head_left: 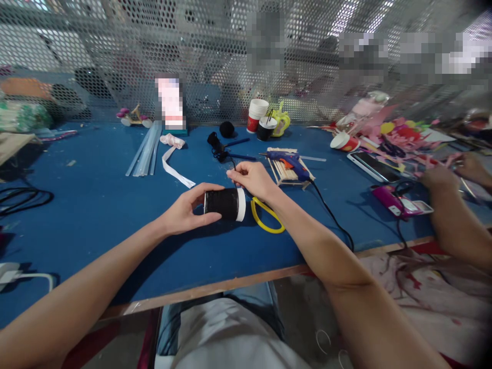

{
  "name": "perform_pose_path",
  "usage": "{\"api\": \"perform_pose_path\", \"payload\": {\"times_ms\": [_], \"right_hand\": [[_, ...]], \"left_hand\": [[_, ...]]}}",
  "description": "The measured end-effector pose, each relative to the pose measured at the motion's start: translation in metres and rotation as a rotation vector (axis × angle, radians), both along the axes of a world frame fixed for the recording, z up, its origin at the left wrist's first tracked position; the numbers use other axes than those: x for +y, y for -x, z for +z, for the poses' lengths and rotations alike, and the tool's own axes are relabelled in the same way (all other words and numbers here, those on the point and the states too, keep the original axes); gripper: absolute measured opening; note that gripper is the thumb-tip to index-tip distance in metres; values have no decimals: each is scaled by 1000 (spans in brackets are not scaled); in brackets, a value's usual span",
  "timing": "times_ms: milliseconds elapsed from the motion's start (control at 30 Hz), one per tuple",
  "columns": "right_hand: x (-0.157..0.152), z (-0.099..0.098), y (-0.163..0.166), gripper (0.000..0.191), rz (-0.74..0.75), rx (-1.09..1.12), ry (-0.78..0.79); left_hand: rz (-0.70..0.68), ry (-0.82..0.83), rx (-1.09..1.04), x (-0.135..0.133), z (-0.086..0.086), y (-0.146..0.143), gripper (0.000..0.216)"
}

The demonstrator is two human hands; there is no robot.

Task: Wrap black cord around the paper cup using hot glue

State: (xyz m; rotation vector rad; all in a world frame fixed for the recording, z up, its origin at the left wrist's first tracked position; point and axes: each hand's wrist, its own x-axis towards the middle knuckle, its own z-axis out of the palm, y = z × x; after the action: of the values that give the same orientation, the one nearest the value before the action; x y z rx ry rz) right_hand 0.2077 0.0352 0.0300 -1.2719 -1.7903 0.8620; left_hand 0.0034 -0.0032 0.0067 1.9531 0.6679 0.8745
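Observation:
My left hand (pixel 184 210) is wrapped round a paper cup (pixel 225 204) lying on its side, covered in black yarn with a white rim showing at its right end. My right hand (pixel 251 178) is just above the cup's rim, fingers pinched on a thin black strand (pixel 232 165) that leads back to a black yarn bundle (pixel 214 141). Both hands hover low over the blue table (pixel 96 205). Yellow-handled scissors (pixel 265 218) lie right under my right wrist.
A blue glue gun (pixel 290 163) rests on a rack of wooden sticks, its black cord running off the front edge. Clear glue sticks (pixel 146 148), a white ribbon (pixel 172 166) and paper cups (pixel 257 115) lie farther back. Another person's arms (pixel 453 205) work at the right beside a phone (pixel 374 166).

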Motion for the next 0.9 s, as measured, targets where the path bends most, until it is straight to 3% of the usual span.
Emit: {"api": "perform_pose_path", "payload": {"times_ms": [367,900], "right_hand": [[0,0,1,31,17,-103,94],[-1,3,0,28,-42,-40,186]], "left_hand": [[23,21,-42,1,-4,-1,51],[55,105,-118,4,-6,-1,51]]}}
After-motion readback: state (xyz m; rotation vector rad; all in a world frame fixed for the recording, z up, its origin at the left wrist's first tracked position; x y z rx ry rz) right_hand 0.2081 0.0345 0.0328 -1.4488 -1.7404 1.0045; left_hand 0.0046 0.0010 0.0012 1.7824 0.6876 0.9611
